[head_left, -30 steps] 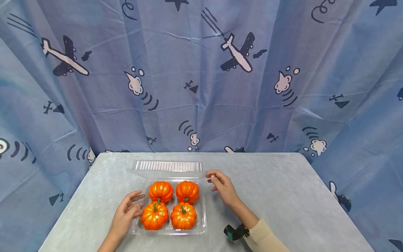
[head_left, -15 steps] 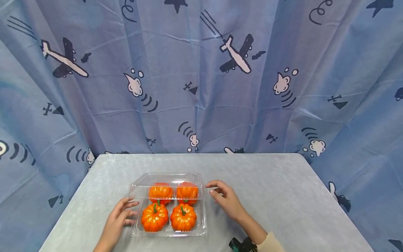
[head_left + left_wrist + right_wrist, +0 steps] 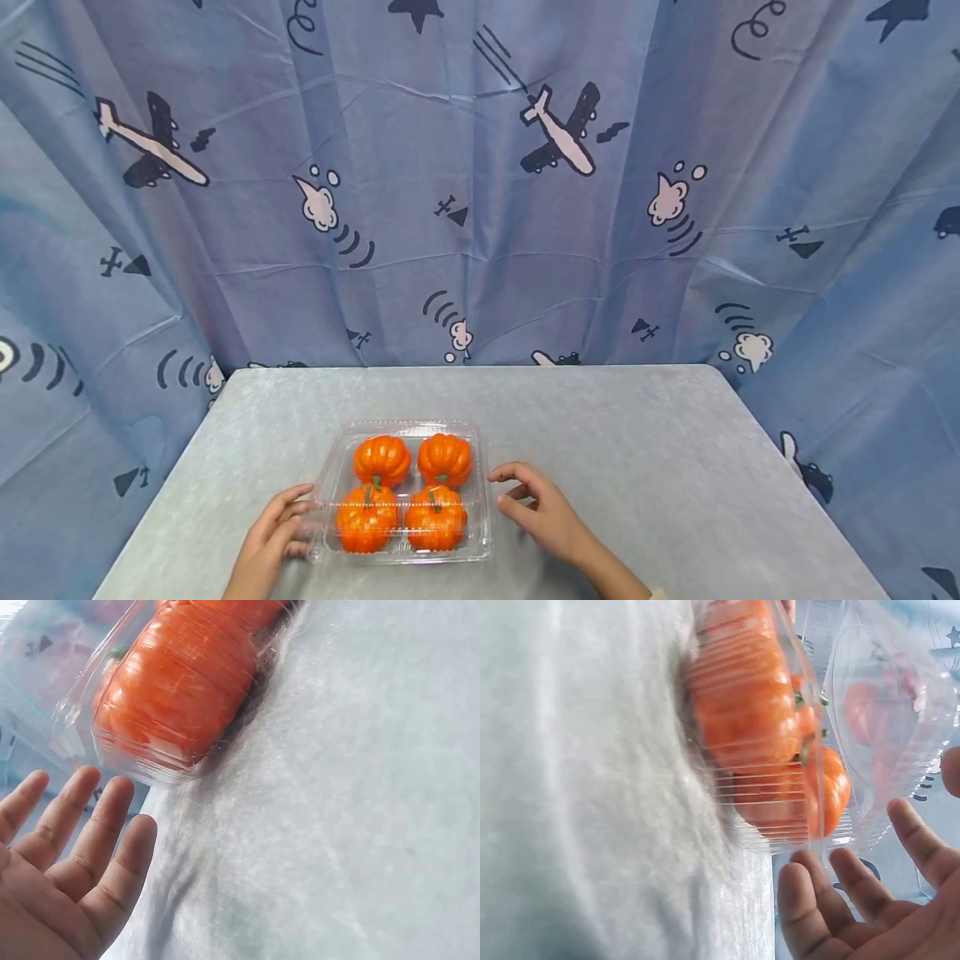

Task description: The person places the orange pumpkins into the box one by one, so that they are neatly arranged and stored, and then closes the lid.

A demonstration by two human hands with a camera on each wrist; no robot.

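Several orange pumpkins with green stems, such as the back left pumpkin (image 3: 382,461) and the front right pumpkin (image 3: 436,518), sit in a clear plastic clamshell box (image 3: 420,560). Its hinged lid (image 3: 907,712) leans over them, still at an angle to the base in the right wrist view. At the box's left side is my left hand (image 3: 270,537), fingers nearly straight; in the left wrist view they are apart from the base. My right hand (image 3: 543,512) is by the right side, fingers loosely bent, fingertips close to the lid's edge; contact is unclear.
The box stands on a pale grey table (image 3: 637,467), towards its front left. Behind the table hangs a blue curtain (image 3: 480,208) printed with planes and clouds.
The lid has swung from lying back behind the box, forward and down over the pumpkins. Both hands have moved towards the front along the box's sides.
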